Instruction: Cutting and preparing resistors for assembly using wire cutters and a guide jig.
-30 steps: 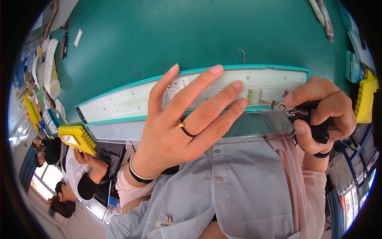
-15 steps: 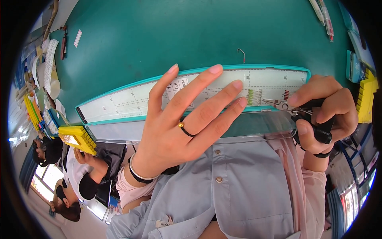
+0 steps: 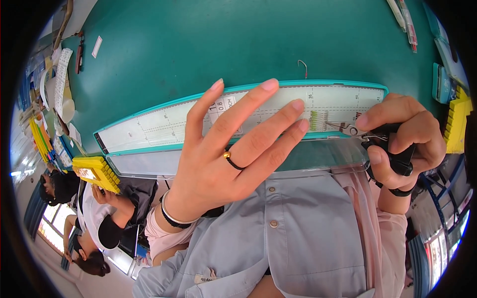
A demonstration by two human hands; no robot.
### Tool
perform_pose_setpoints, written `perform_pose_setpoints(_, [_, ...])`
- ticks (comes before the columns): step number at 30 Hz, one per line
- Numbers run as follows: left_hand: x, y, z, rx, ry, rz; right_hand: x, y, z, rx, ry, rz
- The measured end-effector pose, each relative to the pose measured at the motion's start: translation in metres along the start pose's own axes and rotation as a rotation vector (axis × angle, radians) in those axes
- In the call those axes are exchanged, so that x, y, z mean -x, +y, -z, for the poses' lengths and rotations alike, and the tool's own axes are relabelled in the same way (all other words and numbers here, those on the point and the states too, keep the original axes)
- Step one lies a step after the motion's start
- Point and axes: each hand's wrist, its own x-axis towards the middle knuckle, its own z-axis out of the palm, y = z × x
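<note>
A long, narrow teal case (image 3: 124,120) with a clear lid (image 3: 323,156) lies across the table in front of me. Its pale inner strip carries printed scale marks. My left hand (image 3: 223,159) rests over the case, palm down, fingers spread and stretched out, holding nothing. My right hand (image 3: 415,131) grips small pliers (image 3: 352,130) with black handles. Their metal tips reach over the strip, beside a row of small green and pale pieces (image 3: 318,120). Small dark red pieces (image 3: 358,115) show partly behind my right fingertip. Whether the tips pinch anything, I cannot tell.
A lone fishing hook (image 3: 303,68) lies on the green table (image 3: 198,44) beyond the case. Pens (image 3: 405,22) are at the far right. Yellow blocks stand at right (image 3: 458,119) and left (image 3: 97,174), the left one touched by another person's hand (image 3: 105,197).
My right hand has shifted slightly left, and the pliers have turned a little, covering more of the red pieces. My left hand stays nearly still.
</note>
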Motion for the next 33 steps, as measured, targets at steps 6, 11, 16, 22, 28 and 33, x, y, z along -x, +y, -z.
perform_pose_setpoints(6, [-0.002,0.001,0.003,0.018,-0.04,0.029,0.002,-0.008,-0.006,-0.06,0.127,-0.106])
perform_pose_setpoints(11, [-0.002,0.002,0.002,0.016,-0.031,0.034,0.001,-0.008,-0.003,-0.02,0.076,-0.073])
perform_pose_setpoints(16, [0.002,0.001,0.001,0.001,-0.028,0.038,0.002,0.001,-0.007,-0.013,0.047,-0.028])
perform_pose_setpoints(22, [0.0,0.001,0.0,0.004,-0.041,0.038,0.004,0.0,-0.003,0.001,0.047,-0.008])
perform_pose_setpoints(28, [0.003,0.002,0.0,-0.021,-0.045,0.048,0.006,0.002,-0.004,0.006,0.052,-0.006])
perform_pose_setpoints(33, [-0.001,0.003,0.001,-0.011,-0.048,0.05,0.005,-0.007,-0.002,0.006,0.068,-0.063])
